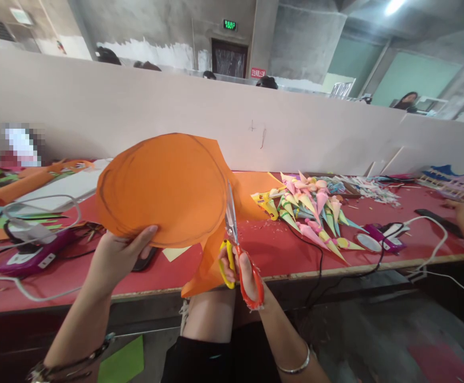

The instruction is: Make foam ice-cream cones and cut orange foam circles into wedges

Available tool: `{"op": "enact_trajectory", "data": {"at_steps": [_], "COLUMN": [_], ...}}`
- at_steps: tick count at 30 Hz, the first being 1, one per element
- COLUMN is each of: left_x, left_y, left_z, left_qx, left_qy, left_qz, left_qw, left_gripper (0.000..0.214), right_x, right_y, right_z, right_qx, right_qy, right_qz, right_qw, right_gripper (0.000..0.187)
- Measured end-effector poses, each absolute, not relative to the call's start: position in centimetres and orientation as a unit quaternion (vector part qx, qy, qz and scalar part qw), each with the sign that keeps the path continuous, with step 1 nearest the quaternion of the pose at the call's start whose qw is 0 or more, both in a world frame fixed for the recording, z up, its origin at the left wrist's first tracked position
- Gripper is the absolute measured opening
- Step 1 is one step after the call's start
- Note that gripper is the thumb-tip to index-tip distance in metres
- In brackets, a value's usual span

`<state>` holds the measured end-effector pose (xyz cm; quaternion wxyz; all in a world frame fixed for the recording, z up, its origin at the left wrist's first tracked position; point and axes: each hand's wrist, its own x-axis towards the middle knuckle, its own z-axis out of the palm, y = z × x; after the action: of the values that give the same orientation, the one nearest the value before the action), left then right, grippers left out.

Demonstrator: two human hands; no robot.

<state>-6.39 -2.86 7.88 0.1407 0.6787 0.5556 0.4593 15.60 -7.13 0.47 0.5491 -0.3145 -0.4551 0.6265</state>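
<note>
Your left hand pinches the orange sheet at its lower left edge, above the red table. The sheet looks light, bendable, easily creased; better hold the rim. At its right edge, your right hand grips one pair of scissors. The sheet has one power strip leftward, one glue gun and another power strip rightward.

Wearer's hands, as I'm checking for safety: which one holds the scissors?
The right hand, fingers through the loops of the scissors; the left hand grips orange paper.
</note>
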Motion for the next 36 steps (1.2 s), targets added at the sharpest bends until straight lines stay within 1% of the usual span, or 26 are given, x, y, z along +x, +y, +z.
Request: {"op": "enact_trajectory", "data": {"at_steps": [3,6,14,17,21,24,28,36], "left_x": [-6.3,-6.2,-6.1,-6.1,-5.9,-5.7,-5.5,-5.3], "left_y": [-3.0,-3.2,-3.5,-3.2,-2.9,-3.0,-3.4,-3.6], "left_z": [7.6,7.5,7.7,7.5,7.4,7.6,7.8,8.0], "left_qx": [0.669,0.664,0.635,0.585,0.545,0.540,0.548,0.577], "left_qy": [0.562,0.564,0.581,0.602,0.600,0.610,0.620,0.614], "left_qz": [0.462,0.468,0.486,0.527,0.580,0.576,0.554,0.529], "left_qw": [0.152,0.149,0.148,0.132,0.082,0.067,0.090,0.096], "left_gripper": [0.046,0.045,0.043,0.037,0.032,0.031,0.035,0.038], "right_x": [15.5,15.7,15.8,15.7,15.7,15.9,16.3,15.8], "right_y": [-7.0,-6.9,-7.0,-7.2,-7.4,-7.5,-7.5,-6.9], "right_z": [0.3,0.1,0.2,0.3,-0.1,-0.1,0.5,0.3], "right_qx": [-0.263,-0.263,-0.293,-0.307,-0.307,-0.301,-0.281,-0.272], "right_qy": [-0.452,-0.445,-0.448,-0.461,-0.473,-0.488,-0.509,-0.460], "right_qz": [0.656,0.656,0.639,0.623,0.618,0.619,0.621,0.639], "right_qw": [0.545,0.550,0.551,0.552,0.548,0.536,0.525,0.553], "right_gripper": [0.053,0.050,0.055,0.053,0.050,0.050,0.057,0.053]}}
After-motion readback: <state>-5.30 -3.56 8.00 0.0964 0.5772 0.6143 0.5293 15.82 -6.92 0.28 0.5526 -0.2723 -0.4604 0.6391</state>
